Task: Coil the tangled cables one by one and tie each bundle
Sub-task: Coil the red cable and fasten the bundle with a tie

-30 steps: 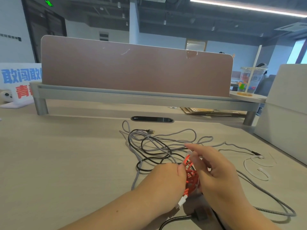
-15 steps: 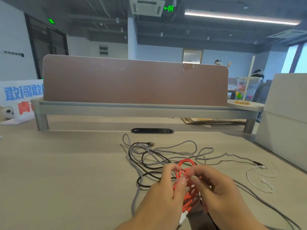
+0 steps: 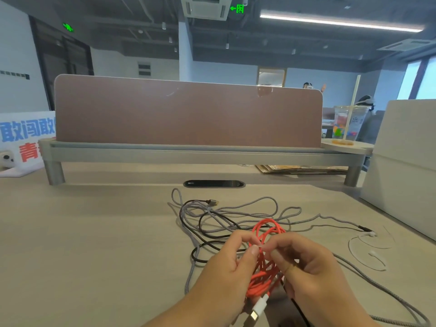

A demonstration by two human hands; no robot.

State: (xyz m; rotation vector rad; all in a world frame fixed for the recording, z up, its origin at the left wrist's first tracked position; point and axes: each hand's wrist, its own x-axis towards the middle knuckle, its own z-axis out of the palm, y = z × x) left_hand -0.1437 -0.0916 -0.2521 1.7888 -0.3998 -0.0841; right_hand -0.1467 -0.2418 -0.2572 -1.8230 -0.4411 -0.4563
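The pale wood-grain bench [image 3: 94, 244] spreads under and around both hands. Far beyond the fingers stands a wide brown partition panel [image 3: 188, 114] on a long grey metal riser [image 3: 179, 156]. Just beyond the fingers, a long grey braided cable [image 3: 264, 200] and a thin black cable [image 3: 200, 223] lie in loose loops, tangled together on the bench; one run of the grey cable passes to the right of the right hand toward the near edge.

The left hand [image 3: 226, 272] and the right hand [image 3: 313, 267] are raised close together, and between them is the coiled orange-red rubber cable [image 3: 260, 280]. The fingers of the left hand are curled, and its thumb [image 3: 253, 250] presses against the coil near the middle. The right fingers [image 3: 278, 241] are bent and pinch the strands from the other side, almost touching the left thumb. One loop of the coil rises above the fingertips; the rest hangs below them.

Below the fingers, the white plug [image 3: 259, 308] of the orange-red cable hangs down between the wrists. To the right of the right fingers, well apart, a thin white wire tie [image 3: 373, 252] lies on the bench.
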